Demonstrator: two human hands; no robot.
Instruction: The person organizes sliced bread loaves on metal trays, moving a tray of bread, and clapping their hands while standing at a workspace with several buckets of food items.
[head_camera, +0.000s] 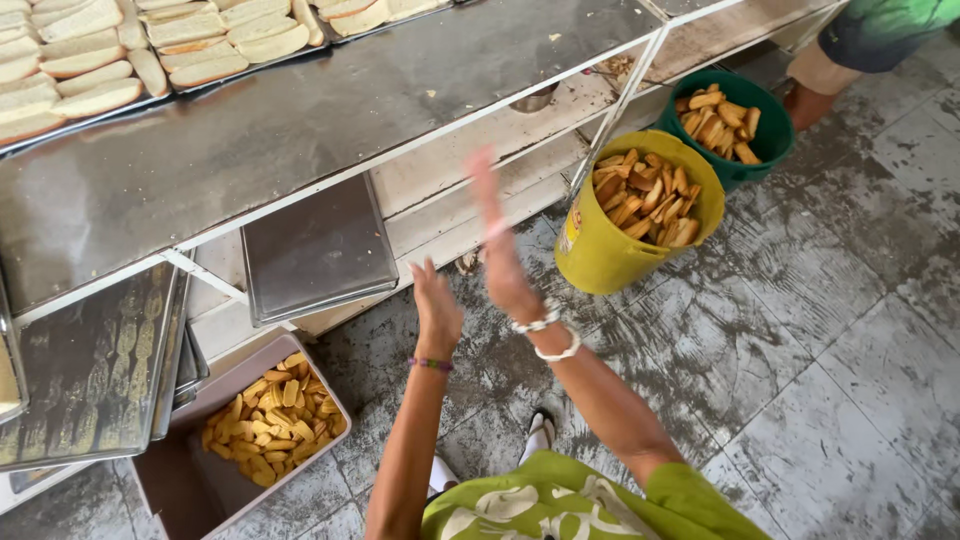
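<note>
Both hands were empty and open, left hand (437, 312) beside blurred right hand (500, 245), seemingly brushing crumbs off between the tub (160, 470) and yellow bucket (600, 265).

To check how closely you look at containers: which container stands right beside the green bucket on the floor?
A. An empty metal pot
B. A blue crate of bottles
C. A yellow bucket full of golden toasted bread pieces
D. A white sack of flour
C: the yellow bucket stands against the green bucket, and both hold golden toasted bread pieces; both hands are empty.
</note>
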